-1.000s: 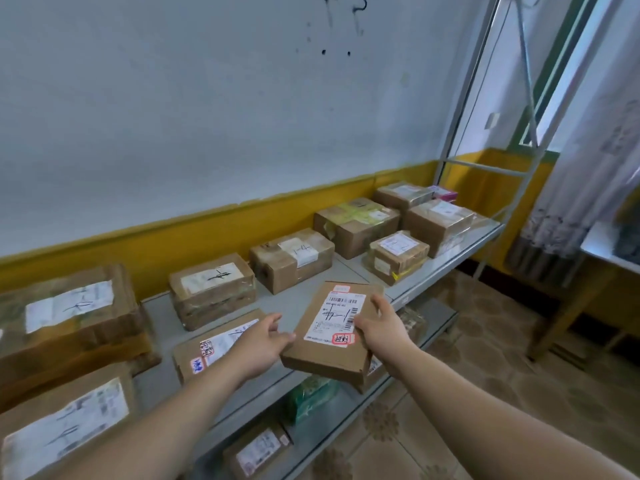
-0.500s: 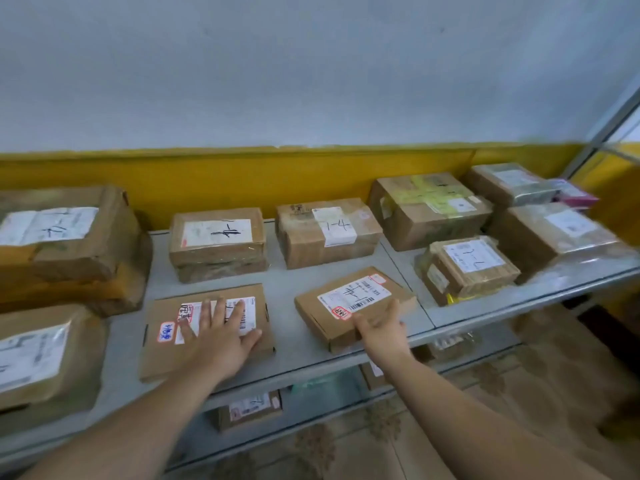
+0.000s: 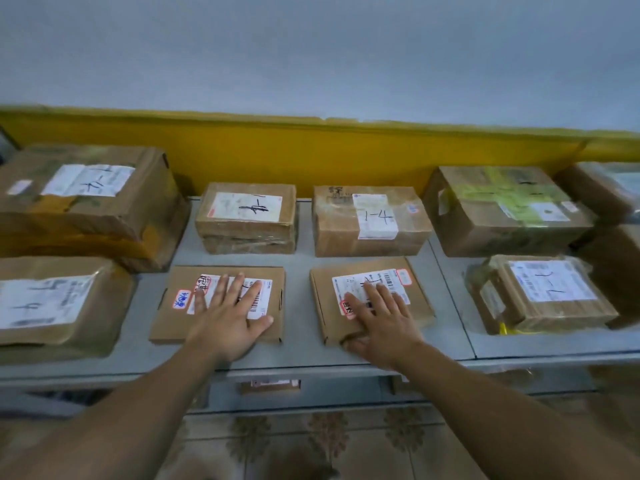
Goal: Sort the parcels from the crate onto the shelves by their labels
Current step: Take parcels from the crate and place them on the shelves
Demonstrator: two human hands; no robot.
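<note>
Two shelf levels in view. The top shelf (image 3: 304,268) holds everything that matters, the lower shelf (image 3: 322,393) is mostly hidden, and the crate is out of frame.

Biggest item: large parcel (image 3: 79,216) back left, marked 1-4. Next is the taped parcel (image 3: 502,233) back right. Mid-size: "1-4" parcel (image 3: 349,233) centre back, with a similar box (image 3: 246,233) just left of it.

Task item: the right flat parcel (image 3: 420,306), front row, lying flat. A second ago both hands held it in the air at the shelf edge. Half a second ago it lay skewed. Now it sits roughly squared up, near the left flat parcel (image 3: 166,323) but not touching it.

Right hand (image 3: 381,323) rests on top of it, fingers (image 3: 389,299) straight and slightly spread over the label, thumb against the near edge. Left hand (image 3: 228,323) lies flat on the other flat parcel, fingers (image 3: 239,289) straight and spread. Nothing is pinched.

My read: placement done for this one, the hands are only aligning. The handwritten mark is partly covered, so I can't confirm it matches this row. Likely next: let go and return to the crate.
</note>
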